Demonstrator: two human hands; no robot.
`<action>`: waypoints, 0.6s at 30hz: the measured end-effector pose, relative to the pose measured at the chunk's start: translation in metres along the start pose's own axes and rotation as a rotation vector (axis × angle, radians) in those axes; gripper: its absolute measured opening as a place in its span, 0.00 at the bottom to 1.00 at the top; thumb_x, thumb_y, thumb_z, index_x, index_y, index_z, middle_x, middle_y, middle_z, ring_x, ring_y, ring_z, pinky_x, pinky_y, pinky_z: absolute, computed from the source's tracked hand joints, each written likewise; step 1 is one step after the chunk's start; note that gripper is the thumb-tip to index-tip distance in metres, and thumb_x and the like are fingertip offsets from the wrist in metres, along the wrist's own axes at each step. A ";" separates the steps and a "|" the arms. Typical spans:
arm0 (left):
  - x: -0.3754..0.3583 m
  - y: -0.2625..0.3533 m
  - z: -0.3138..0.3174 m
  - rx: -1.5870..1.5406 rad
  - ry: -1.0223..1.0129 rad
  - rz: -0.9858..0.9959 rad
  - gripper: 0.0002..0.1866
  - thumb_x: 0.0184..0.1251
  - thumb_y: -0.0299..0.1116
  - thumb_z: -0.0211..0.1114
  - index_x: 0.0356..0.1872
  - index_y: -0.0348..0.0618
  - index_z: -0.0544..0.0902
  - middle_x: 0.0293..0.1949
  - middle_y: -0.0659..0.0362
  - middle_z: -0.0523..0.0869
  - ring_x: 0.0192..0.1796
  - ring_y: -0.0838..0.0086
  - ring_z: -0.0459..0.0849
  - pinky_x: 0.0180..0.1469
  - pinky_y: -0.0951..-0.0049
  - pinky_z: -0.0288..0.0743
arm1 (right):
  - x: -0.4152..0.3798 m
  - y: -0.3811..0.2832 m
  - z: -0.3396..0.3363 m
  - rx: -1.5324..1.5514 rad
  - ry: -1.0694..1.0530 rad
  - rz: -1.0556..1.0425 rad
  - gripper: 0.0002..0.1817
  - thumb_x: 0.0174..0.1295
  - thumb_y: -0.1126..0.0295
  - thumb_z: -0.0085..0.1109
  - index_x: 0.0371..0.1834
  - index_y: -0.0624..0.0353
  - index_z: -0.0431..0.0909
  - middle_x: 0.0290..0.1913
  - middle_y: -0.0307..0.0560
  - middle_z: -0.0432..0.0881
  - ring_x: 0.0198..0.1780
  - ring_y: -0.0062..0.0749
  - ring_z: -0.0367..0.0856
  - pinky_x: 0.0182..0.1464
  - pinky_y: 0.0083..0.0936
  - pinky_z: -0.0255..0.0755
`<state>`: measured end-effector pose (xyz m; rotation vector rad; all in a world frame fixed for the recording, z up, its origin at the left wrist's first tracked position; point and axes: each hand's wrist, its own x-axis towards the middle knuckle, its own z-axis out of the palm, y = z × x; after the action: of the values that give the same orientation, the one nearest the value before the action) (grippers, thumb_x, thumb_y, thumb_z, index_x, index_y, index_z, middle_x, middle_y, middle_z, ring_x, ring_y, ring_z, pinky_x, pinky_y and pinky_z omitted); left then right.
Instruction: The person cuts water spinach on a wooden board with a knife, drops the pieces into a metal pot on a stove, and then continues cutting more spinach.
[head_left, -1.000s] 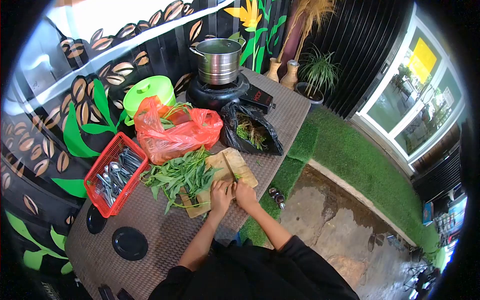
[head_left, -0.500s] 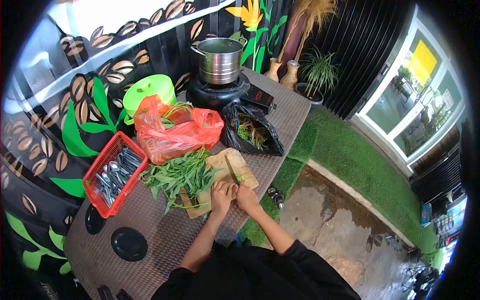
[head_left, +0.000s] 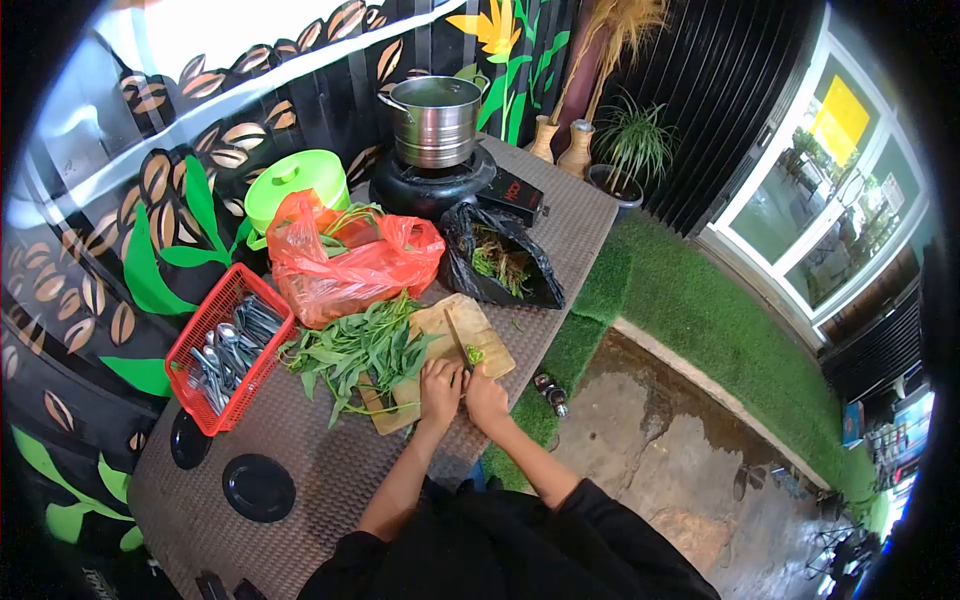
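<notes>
My right hand (head_left: 487, 398) is closed round the handle of a knife (head_left: 456, 334), whose blade points away from me across the wooden cutting board (head_left: 493, 335). Right of the blade lies a small heap of chopped green pieces (head_left: 475, 354). Close beside the knife, my left hand (head_left: 440, 392) rests on the board with its fingers bent over the stem ends of the leafy greens (head_left: 355, 350). These greens spread in a loose pile over the board's left side and onto the table. The fingers hide most of what the left hand grips.
A red plastic bag (head_left: 350, 265) of greens and a black bag (head_left: 500, 265) of trimmings stand behind the board. At left are a red basket (head_left: 212, 405) of cutlery and black plates (head_left: 258, 488). A steel pot (head_left: 436, 125) sits on a stove (head_left: 410, 185) near a green lidded container (head_left: 297, 190).
The chopped heap beside the blade looks slightly larger. My hands and the knife have shifted very little, and the whole view has moved slightly.
</notes>
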<state>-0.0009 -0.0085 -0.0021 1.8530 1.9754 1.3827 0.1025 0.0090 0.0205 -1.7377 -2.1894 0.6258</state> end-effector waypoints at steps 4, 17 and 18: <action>0.000 0.005 -0.006 0.047 0.000 0.049 0.07 0.59 0.28 0.61 0.35 0.36 0.83 0.37 0.53 0.80 0.45 0.58 0.75 0.51 0.61 0.68 | 0.002 0.000 0.000 -0.026 0.006 -0.033 0.18 0.70 0.58 0.40 0.43 0.66 0.65 0.26 0.63 0.81 0.29 0.58 0.82 0.31 0.45 0.77; 0.003 0.011 -0.005 0.038 0.016 -0.013 0.09 0.59 0.30 0.63 0.40 0.41 0.83 0.39 0.57 0.81 0.47 0.61 0.74 0.53 0.63 0.65 | 0.013 0.028 -0.016 0.066 -0.082 0.020 0.20 0.69 0.56 0.40 0.48 0.67 0.64 0.36 0.70 0.80 0.41 0.64 0.80 0.42 0.53 0.74; 0.002 0.009 -0.004 0.062 0.006 -0.017 0.10 0.59 0.31 0.63 0.40 0.42 0.84 0.39 0.57 0.81 0.47 0.62 0.75 0.53 0.63 0.65 | 0.011 0.027 -0.016 0.077 -0.076 0.015 0.20 0.69 0.57 0.40 0.47 0.67 0.64 0.34 0.70 0.80 0.38 0.65 0.80 0.41 0.53 0.74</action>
<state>0.0033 -0.0106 0.0072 1.8558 2.0547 1.3388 0.1299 0.0274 0.0206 -1.7190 -2.1734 0.7810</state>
